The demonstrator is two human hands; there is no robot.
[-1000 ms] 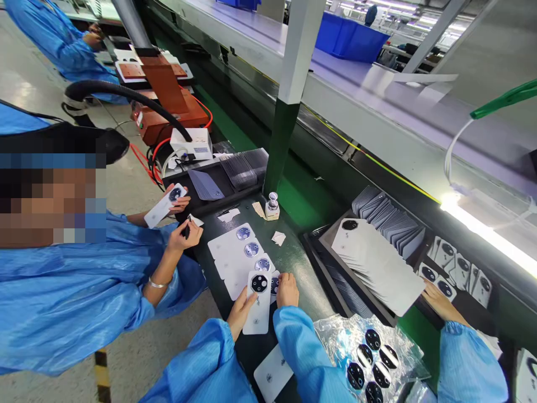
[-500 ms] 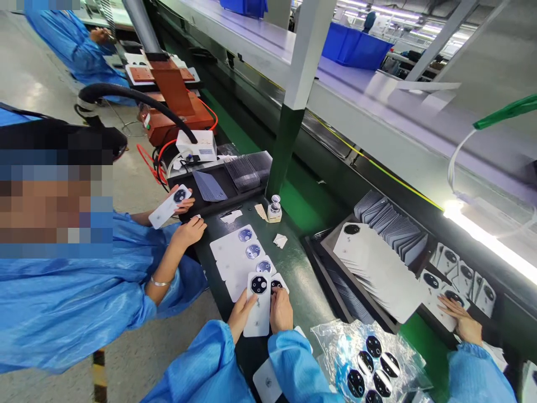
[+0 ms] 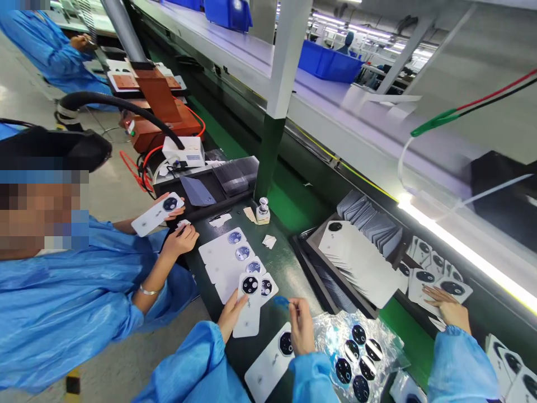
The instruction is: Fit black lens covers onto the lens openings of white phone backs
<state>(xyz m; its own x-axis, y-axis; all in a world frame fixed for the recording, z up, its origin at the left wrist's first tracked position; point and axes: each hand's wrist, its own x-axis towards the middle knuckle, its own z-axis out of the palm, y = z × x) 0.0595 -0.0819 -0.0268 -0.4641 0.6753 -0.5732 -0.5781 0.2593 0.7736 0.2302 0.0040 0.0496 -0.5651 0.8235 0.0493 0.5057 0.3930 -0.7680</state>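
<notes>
My left hand (image 3: 230, 318) grips a white phone back cover (image 3: 247, 316) with a round black camera lens plate, held by its left edge over the table. A small piece of blue film (image 3: 281, 301) is pinched in the fingers of my right hand (image 3: 301, 327), to the right of that cover. Below my right hand lies another white phone back cover (image 3: 266, 366) with a black lens plate. Several white covers (image 3: 220, 263) lie overlapped in a row just beyond my left hand. To the right is a clear plastic bag (image 3: 390, 341) with several round black lens plates on it.
A co-worker at left holds a white cover (image 3: 153, 217) and a small white scrap. From the right, another person's hand (image 3: 447, 308) rests on covers. A tray of stacked covers (image 3: 356, 252), a small bottle (image 3: 263, 212) and a post (image 3: 272, 129) stand ahead.
My right hand has left the side of the cover, moving right, and now shows blue film in its fingers. The cover below my right sleeve is more exposed. The whole view has shifted.
</notes>
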